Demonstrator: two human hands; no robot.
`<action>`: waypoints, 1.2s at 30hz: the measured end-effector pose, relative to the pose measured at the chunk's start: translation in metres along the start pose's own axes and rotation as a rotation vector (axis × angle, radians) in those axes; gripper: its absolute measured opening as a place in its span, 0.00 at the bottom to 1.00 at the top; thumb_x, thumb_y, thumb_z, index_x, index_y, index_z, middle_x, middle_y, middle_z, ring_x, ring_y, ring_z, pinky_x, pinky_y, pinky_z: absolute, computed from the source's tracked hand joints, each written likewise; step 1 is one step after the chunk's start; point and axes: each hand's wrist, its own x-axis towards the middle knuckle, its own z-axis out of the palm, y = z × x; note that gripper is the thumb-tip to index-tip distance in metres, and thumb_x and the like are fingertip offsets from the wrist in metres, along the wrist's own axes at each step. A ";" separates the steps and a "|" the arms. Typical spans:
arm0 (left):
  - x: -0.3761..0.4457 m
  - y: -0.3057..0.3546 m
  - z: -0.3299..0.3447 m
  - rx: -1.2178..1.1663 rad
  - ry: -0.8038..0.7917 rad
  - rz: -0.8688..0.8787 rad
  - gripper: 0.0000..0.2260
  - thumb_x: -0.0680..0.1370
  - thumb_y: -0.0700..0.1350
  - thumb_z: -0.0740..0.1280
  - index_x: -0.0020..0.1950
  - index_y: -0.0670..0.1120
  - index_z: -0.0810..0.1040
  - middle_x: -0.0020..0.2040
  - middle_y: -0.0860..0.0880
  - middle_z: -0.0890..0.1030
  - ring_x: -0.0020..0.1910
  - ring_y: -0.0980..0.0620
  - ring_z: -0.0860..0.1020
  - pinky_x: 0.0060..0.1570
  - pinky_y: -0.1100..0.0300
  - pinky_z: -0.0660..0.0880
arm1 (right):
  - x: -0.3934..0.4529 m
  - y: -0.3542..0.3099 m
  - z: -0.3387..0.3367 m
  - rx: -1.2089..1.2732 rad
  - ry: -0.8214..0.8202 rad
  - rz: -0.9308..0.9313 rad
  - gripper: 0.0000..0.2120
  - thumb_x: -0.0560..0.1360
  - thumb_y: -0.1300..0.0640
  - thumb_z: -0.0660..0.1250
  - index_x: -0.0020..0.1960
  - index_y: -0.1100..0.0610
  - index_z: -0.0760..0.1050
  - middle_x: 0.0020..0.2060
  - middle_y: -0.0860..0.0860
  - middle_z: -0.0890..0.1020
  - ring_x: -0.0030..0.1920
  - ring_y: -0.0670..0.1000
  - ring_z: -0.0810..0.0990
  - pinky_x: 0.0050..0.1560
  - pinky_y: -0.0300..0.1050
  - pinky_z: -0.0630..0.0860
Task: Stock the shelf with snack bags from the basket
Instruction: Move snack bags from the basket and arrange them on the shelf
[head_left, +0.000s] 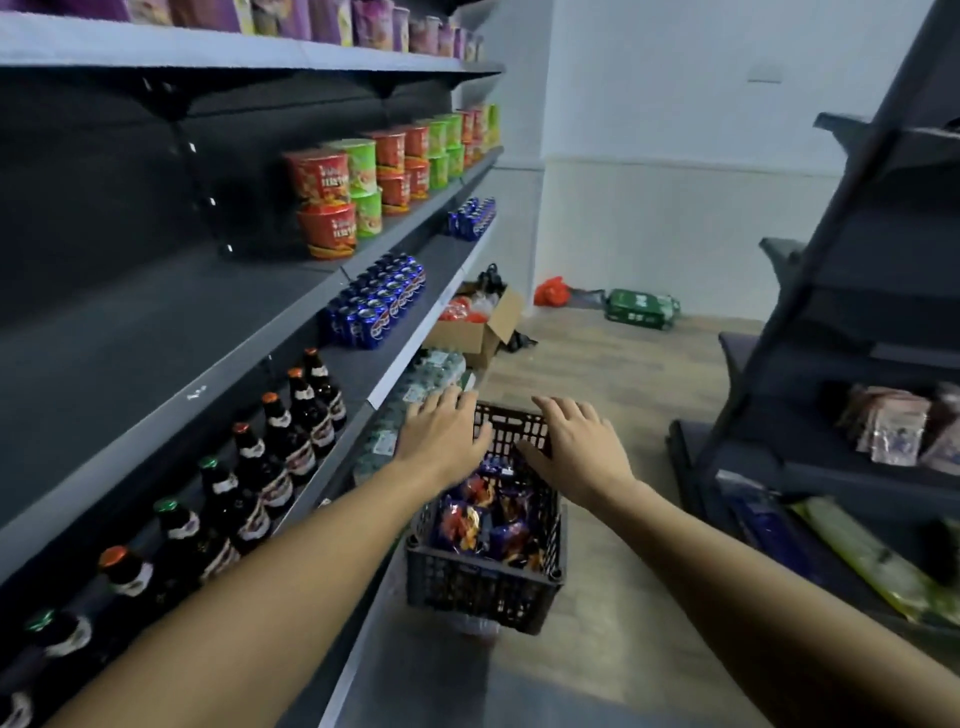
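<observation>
Both hands, the left hand and the right hand, are being held spread and empty above the dark slatted plastic basket, where the shiny blue-and-orange snack bags are lying. The slippery bags could be fumbled; beside the basket, the brown glass bottles could be knocked.

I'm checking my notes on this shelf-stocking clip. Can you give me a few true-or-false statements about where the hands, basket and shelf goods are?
1. The basket holds snack bags. True.
2. The left hand grips a bottle. False: it is spread open over the basket.
3. The right hand is open above the basket. True.
4. The blue cans sit above the noodle cups. False: one shelf below.
</observation>
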 end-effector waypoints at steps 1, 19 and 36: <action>0.011 -0.001 0.010 -0.006 -0.016 0.011 0.23 0.81 0.57 0.54 0.74 0.47 0.63 0.73 0.46 0.66 0.71 0.45 0.65 0.68 0.47 0.63 | 0.007 0.003 0.009 0.000 -0.015 0.012 0.32 0.77 0.38 0.61 0.76 0.52 0.60 0.71 0.51 0.70 0.70 0.55 0.68 0.65 0.54 0.69; 0.190 -0.077 0.175 -0.087 -0.232 -0.010 0.23 0.82 0.55 0.55 0.74 0.45 0.63 0.72 0.45 0.67 0.70 0.46 0.66 0.67 0.46 0.64 | 0.169 0.057 0.156 0.002 -0.228 0.132 0.35 0.77 0.39 0.64 0.78 0.51 0.56 0.73 0.53 0.68 0.71 0.56 0.66 0.66 0.55 0.68; 0.282 -0.088 0.371 -0.062 -0.446 -0.224 0.22 0.82 0.53 0.56 0.72 0.43 0.64 0.70 0.43 0.69 0.67 0.44 0.70 0.64 0.45 0.70 | 0.266 0.178 0.351 0.117 -0.443 0.052 0.33 0.77 0.42 0.64 0.77 0.54 0.59 0.70 0.54 0.69 0.69 0.58 0.67 0.65 0.55 0.70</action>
